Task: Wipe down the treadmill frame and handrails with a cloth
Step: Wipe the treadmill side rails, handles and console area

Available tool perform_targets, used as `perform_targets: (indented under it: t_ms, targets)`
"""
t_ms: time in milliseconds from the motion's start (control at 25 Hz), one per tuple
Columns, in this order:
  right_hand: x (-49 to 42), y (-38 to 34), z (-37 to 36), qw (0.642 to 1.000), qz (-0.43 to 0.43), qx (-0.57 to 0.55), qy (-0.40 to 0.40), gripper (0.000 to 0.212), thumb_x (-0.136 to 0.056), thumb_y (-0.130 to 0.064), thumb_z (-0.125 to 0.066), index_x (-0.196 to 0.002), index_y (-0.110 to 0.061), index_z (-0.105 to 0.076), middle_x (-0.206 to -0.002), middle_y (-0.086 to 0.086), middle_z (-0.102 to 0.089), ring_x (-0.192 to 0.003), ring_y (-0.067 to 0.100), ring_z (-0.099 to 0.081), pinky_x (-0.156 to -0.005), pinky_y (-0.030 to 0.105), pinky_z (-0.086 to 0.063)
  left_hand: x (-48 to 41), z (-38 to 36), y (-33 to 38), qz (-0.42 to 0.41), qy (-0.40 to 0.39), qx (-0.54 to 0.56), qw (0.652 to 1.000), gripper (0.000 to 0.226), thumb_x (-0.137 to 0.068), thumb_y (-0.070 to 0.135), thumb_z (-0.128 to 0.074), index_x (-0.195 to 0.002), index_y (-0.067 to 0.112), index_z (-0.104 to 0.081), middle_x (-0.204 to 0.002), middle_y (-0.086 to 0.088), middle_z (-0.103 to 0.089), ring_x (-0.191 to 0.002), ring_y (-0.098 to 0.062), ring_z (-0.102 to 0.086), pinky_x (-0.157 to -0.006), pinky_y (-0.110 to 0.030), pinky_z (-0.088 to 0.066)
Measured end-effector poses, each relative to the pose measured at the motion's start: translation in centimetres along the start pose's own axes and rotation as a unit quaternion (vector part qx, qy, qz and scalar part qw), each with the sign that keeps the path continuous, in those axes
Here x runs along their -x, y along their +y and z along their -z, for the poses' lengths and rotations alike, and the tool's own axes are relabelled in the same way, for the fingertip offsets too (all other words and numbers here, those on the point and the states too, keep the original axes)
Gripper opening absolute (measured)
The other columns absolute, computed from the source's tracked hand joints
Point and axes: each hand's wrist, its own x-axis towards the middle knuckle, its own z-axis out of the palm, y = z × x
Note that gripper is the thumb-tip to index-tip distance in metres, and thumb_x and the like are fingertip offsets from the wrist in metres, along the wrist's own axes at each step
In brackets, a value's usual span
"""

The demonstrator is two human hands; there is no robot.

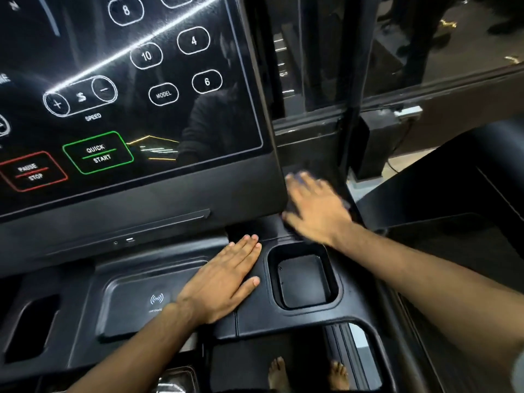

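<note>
Right hand (316,207), blurred, fingers flat and together, presses cloth (346,205) beneath them against treadmill frame (273,171). Left hand (224,279) lies flat on tray (127,310), fingers together.

Dim indoor light; a bright diagonal glare streak crosses the glossy console screen (127,89), which also mirrors room lights. Right hand (314,208) is motion-blurred, left hand (224,282) sharp. Wide-angle bending at the edges, upper-right background soft.

I count two hands, my left hand (224,282) and right hand (314,211), two bare feet (279,373), one touchscreen (127,80), one square cupholder (303,276) and one charging tray (141,302).
</note>
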Motion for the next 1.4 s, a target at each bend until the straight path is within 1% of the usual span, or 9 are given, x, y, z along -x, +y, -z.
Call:
perform_targets:
  t_ms: [80, 240, 400, 560, 720, 880, 1040, 1200, 1400]
  targets:
    - [1.3, -0.2, -0.8, 0.979, 0.203, 0.032, 0.003, 0.055, -0.093, -0.055, -0.042, -0.142, -0.033, -0.053, -0.151, 0.006, -0.05, -0.145, 0.032, -0.038, -0.111, 0.052, -0.038, -0.1, 0.1, 0.5, 0.005, -0.011, -0.002, 1.0, 0.064, -0.103, 0.048, -0.021, -0.154, 0.021, 0.005, -0.161, 0.006, 0.015, -0.144, -0.001, 0.024, -0.118, -0.024, 0.014]
    - [-2.5, 3.1, 0.7, 0.998, -0.05, -0.011, -0.045, 0.06, -0.095, -0.06, -0.035, -0.152, -0.04, -0.038, -0.166, 0.004, -0.024, -0.153, 0.03, -0.018, -0.116, 0.054, -0.028, -0.5, 0.0, 1.0, 0.015, -0.031, -0.027, 0.999, 0.064, -0.103, 0.049, -0.017, -0.155, 0.02, 0.006, -0.161, 0.005, 0.016, -0.144, -0.002, 0.023, -0.12, -0.027, 0.01]
    - [0.0, 1.3, -1.5, 0.982, 0.187, 0.034, -0.006, 0.061, -0.088, -0.056, -0.037, -0.144, -0.036, -0.051, -0.158, 0.006, -0.04, -0.149, 0.031, -0.031, -0.112, 0.055, -0.035, -1.3, -0.3, 1.4, 0.024, -0.034, -0.036, 0.998, 0.067, -0.1, 0.051, -0.012, -0.155, 0.018, 0.004, -0.162, 0.002, 0.013, -0.146, -0.005, 0.02, -0.12, -0.029, 0.01]
    - [-4.4, 4.2, 0.4, 0.996, -0.079, -0.013, -0.036, 0.063, -0.093, -0.055, -0.04, -0.154, -0.042, -0.031, -0.166, 0.002, -0.023, -0.153, 0.028, -0.017, -0.116, 0.053, -0.027, -1.9, -0.4, 1.5, 0.022, -0.026, -0.039, 0.999, 0.065, -0.101, 0.049, -0.015, -0.155, 0.018, 0.002, -0.162, 0.002, 0.01, -0.147, -0.006, 0.018, -0.121, -0.03, 0.008]
    - [-2.7, 2.6, -1.5, 0.985, 0.172, 0.01, 0.024, 0.061, -0.085, -0.052, -0.038, -0.139, -0.03, -0.058, -0.153, 0.007, -0.048, -0.144, 0.031, -0.04, -0.108, 0.055, -0.04, -3.0, -0.7, 1.9, 0.02, -0.011, -0.035, 0.999, 0.064, -0.102, 0.047, -0.019, -0.156, 0.016, -0.003, -0.162, 0.0, 0.005, -0.149, -0.009, 0.014, -0.122, -0.032, 0.005]
    - [-6.1, 4.3, 0.1, 0.993, -0.113, -0.03, -0.013, 0.063, -0.091, -0.054, -0.039, -0.151, -0.037, -0.036, -0.163, 0.003, -0.031, -0.151, 0.029, -0.023, -0.111, 0.055, -0.032, -3.2, -0.6, 1.7, 0.015, -0.014, -0.036, 0.999, 0.064, -0.102, 0.046, -0.02, -0.156, 0.016, -0.002, -0.163, 0.0, 0.006, -0.148, -0.007, 0.016, -0.122, -0.032, 0.005]
    - [-4.0, 3.4, -1.1, 0.991, 0.136, -0.003, 0.003, 0.058, -0.089, -0.049, -0.038, -0.145, -0.035, -0.047, -0.158, 0.002, -0.039, -0.146, 0.027, -0.034, -0.107, 0.054, -0.04, -3.5, -0.6, 1.7, 0.009, -0.017, -0.033, 0.999, 0.064, -0.102, 0.047, -0.019, -0.156, 0.016, -0.003, -0.163, 0.0, 0.006, -0.148, -0.007, 0.016, -0.122, -0.032, 0.005]
    - [-5.2, 7.0, 0.0, 0.955, -0.256, -0.143, -0.038, 0.062, -0.096, -0.045, -0.042, -0.155, -0.038, -0.027, -0.166, 0.007, -0.019, -0.151, 0.033, -0.017, -0.115, 0.056, -0.029, -3.9, -0.3, 1.7, 0.001, -0.021, -0.023, 1.0, 0.064, -0.102, 0.048, -0.017, -0.156, 0.018, -0.001, -0.162, 0.002, 0.008, -0.147, -0.006, 0.017, -0.122, -0.032, 0.006]
    - [-3.2, 6.0, -1.2, 0.98, -0.145, -0.133, -0.014, 0.069, -0.089, -0.055, -0.034, -0.156, -0.04, -0.024, -0.168, 0.005, -0.014, -0.152, 0.034, -0.015, -0.116, 0.059, -0.029, -5.0, -0.4, 2.0, -0.019, -0.018, -0.021, 0.999, 0.064, -0.102, 0.048, -0.018, -0.156, 0.017, -0.004, -0.163, 0.002, 0.006, -0.148, -0.006, 0.015, -0.121, -0.032, 0.005]
